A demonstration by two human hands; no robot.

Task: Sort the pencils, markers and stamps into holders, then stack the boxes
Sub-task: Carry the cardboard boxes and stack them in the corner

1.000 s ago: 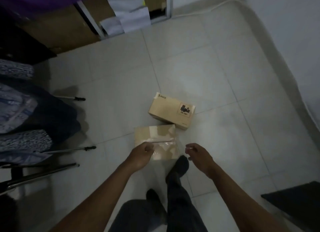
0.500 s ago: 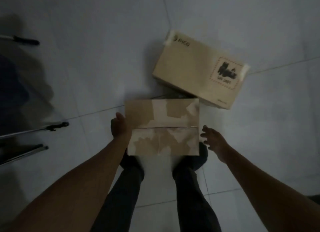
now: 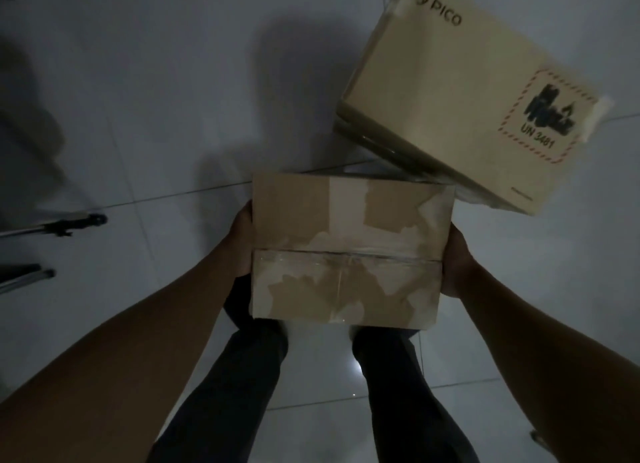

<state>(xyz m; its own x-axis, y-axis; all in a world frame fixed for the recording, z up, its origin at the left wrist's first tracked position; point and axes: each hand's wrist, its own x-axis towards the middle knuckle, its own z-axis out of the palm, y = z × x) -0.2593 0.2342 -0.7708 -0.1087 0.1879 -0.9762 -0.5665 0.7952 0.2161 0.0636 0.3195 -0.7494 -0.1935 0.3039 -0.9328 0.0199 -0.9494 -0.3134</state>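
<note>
A plain cardboard box with torn tape patches and a taped centre seam sits low in front of my legs. My left hand presses its left side and my right hand presses its right side; most fingers are hidden behind the box. A second, larger cardboard box printed "PICO" with a "UN 3481" label lies on the floor at the upper right, its near corner close to the held box. No pencils, markers, stamps or holders are in view.
Pale floor tiles spread all around in dim light. Metal tripod legs reach in from the left edge. My dark-trousered legs stand directly beneath the held box.
I have bent closer to the floor, so both boxes look larger. My right hand went from open beside the plain box to pressed against its right side; my left hand stays on its left side.
</note>
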